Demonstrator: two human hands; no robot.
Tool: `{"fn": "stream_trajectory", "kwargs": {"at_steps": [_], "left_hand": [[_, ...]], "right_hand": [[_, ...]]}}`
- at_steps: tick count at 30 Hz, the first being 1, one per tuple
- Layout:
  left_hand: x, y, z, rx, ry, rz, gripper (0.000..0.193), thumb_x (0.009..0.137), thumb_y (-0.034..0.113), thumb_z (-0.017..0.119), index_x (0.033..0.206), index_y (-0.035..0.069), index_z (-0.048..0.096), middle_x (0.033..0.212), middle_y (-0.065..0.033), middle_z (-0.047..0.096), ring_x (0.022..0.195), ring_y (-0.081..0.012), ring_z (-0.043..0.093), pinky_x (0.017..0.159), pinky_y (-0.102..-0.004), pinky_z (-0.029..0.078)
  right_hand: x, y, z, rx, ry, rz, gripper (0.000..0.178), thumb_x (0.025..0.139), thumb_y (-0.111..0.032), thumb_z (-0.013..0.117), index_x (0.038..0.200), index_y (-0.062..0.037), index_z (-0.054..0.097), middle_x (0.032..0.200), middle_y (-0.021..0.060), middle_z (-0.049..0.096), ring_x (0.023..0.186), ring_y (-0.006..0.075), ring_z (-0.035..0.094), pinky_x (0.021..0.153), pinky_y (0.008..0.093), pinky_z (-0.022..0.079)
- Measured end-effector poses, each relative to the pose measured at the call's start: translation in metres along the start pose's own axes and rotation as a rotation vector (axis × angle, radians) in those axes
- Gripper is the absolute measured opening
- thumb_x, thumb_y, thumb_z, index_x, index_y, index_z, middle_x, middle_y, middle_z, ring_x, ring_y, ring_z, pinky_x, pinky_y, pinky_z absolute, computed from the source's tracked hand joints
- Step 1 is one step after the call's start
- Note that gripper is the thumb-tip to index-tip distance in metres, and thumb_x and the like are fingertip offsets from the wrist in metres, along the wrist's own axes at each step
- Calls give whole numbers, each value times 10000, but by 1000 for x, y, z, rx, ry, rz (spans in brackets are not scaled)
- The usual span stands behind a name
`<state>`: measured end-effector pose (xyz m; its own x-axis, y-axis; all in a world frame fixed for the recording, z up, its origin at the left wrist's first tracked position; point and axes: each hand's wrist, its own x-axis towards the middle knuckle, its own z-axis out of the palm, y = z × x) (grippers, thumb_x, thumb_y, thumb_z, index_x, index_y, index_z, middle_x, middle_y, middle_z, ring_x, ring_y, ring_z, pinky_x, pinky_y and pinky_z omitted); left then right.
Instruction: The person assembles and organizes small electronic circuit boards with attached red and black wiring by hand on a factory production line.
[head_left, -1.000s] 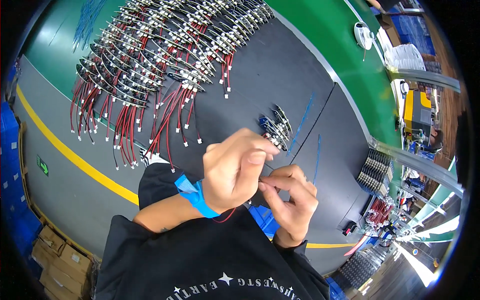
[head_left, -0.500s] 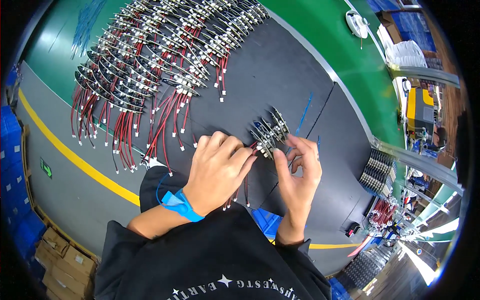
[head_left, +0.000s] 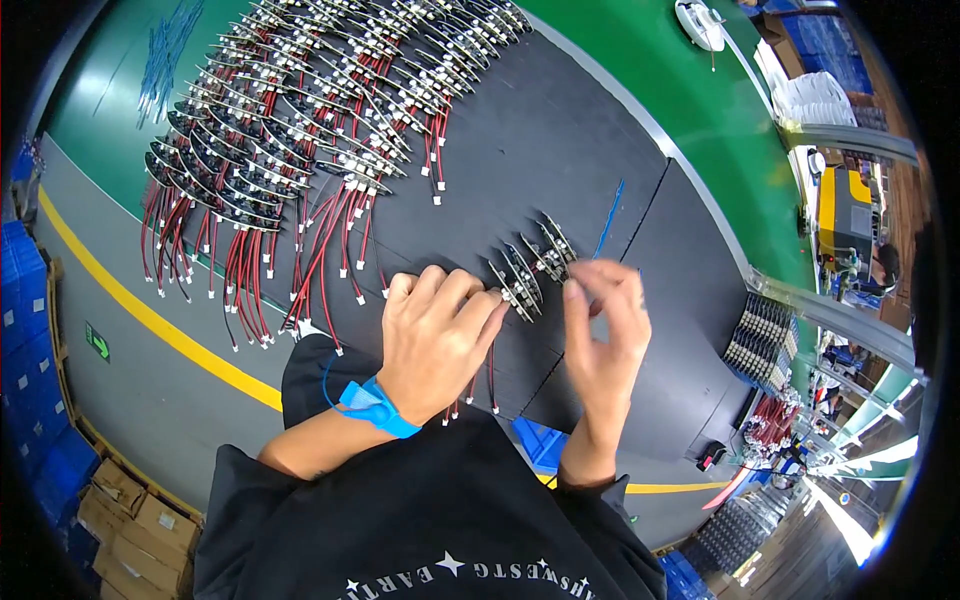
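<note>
We arch our left hand (head_left: 436,332) palm-down, its grip unclear to us, and our right hand (head_left: 608,328) has thumb and forefinger narrowly apart, thin curved black-and-white circuit boards (head_left: 519,287) at their ten o'clock.

The left hand (head_left: 440,335) hides the upper ends of the thin red-and-black wires (head_left: 491,380) under it; the right hand (head_left: 607,335) has blurred fingers, their contact with the short row of curved black-and-white circuit boards (head_left: 518,284) unclear; the top edge crops the white rounded device (head_left: 700,26); the lower edge crops the black printed shirt (head_left: 430,500).
</note>
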<state>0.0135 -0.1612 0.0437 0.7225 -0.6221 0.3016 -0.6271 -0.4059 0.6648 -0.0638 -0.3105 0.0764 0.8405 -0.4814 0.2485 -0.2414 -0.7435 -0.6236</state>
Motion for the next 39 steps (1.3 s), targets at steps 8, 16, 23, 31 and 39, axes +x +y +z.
{"fn": "stream_trajectory", "kwargs": {"at_steps": [8,16,23,31,39], "left_hand": [[-1,3,3,56,16,-29,161,673,133,758,770,98,634,758,11,589,693,-180,519,655,-342,323],[-1,1,-1,54,-63,-10,153,672,132,746,770,97,633,763,-3,596,689,-192,531,643,-345,334],[6,9,-25,23,-200,-104,243,699,167,768,881,47,661,836,-52,611,738,-252,574,663,-365,425],[7,12,-24,13,-303,-91,134,749,122,738,792,7,686,740,-89,617,597,-272,601,536,-360,466],[3,18,-26,87,-347,-114,114,769,107,709,791,3,668,753,-112,614,633,-299,611,557,-385,471]], "right_hand": [[11,12,2,94,-142,86,201,790,-9,671,990,10,653,962,137,640,816,269,618,677,321,481],[-26,-6,-17,234,-44,374,209,815,0,656,1022,28,645,1033,139,655,822,174,642,729,271,503],[-80,-32,-31,940,-368,689,554,847,43,607,1358,34,394,1421,183,399,1304,283,411,1062,409,369],[-90,-47,-13,1533,-375,898,623,890,71,516,1444,14,238,1486,175,291,1381,304,285,1103,439,295],[-87,-53,19,1692,-392,909,661,854,65,529,1447,10,242,1435,144,360,1321,252,368,1040,377,364]]}}
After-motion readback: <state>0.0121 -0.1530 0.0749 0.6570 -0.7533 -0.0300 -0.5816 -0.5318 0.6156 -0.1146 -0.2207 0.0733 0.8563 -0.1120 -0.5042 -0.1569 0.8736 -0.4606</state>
